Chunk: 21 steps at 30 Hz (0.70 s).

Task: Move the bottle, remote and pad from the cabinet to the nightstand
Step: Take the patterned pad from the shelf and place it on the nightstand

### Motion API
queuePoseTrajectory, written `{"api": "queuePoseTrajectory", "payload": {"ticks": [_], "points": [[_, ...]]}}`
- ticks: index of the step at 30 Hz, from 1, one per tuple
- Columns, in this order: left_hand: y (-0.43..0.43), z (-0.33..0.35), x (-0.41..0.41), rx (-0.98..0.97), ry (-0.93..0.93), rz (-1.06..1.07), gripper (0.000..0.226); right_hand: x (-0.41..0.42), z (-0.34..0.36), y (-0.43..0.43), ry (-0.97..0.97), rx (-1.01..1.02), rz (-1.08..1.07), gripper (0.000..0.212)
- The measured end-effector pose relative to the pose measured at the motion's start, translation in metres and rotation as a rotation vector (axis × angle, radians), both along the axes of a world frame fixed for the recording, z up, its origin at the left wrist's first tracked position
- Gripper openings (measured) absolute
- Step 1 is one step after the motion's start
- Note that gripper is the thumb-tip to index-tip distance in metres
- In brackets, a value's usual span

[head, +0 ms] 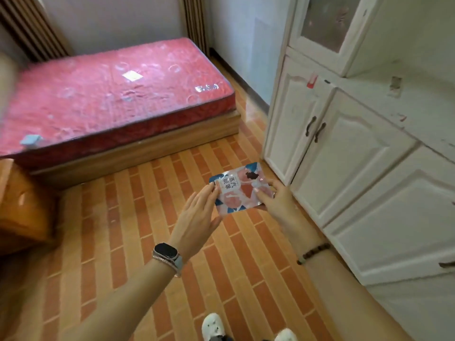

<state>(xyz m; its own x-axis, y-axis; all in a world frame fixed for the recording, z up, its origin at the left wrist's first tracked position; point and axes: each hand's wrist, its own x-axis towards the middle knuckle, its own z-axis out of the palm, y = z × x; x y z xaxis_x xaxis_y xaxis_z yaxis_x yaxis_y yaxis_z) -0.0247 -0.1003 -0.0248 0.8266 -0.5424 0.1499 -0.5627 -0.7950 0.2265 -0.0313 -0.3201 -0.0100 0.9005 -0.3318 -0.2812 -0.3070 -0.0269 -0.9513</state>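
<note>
We face the red mattress (110, 94), white cabinet (344, 156) on our right, nightstand (22, 205) at left. Above the floor (123, 242), our right hand (278, 203) pinches the pad (240, 190), thumb on top; our left hand (197, 215) lays straight, pressed-together fingers on its left edge.

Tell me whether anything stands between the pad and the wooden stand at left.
Nothing visible does. The pad, pinched in the right hand and touched by the left hand, has only open floor between it and the wooden stand.
</note>
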Motion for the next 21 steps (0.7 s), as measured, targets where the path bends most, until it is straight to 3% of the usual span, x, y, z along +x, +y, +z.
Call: {"api": "queuePoseTrajectory", "payload": {"ticks": [12,18,21], "points": [[0.159,-0.013,0.009,0.02,0.022,0.465,0.064,0.089,-0.016,0.185,0.045,0.039,0.378,0.022],[0.194,-0.014,0.036,0.241,0.116,0.571,0.058,0.147,-0.025,0.239,0.06,0.039,0.552,0.02],[0.203,-0.008,0.059,0.243,0.099,0.671,0.058,0.183,-0.029,0.259,0.069,0.03,0.636,0.016]]}}
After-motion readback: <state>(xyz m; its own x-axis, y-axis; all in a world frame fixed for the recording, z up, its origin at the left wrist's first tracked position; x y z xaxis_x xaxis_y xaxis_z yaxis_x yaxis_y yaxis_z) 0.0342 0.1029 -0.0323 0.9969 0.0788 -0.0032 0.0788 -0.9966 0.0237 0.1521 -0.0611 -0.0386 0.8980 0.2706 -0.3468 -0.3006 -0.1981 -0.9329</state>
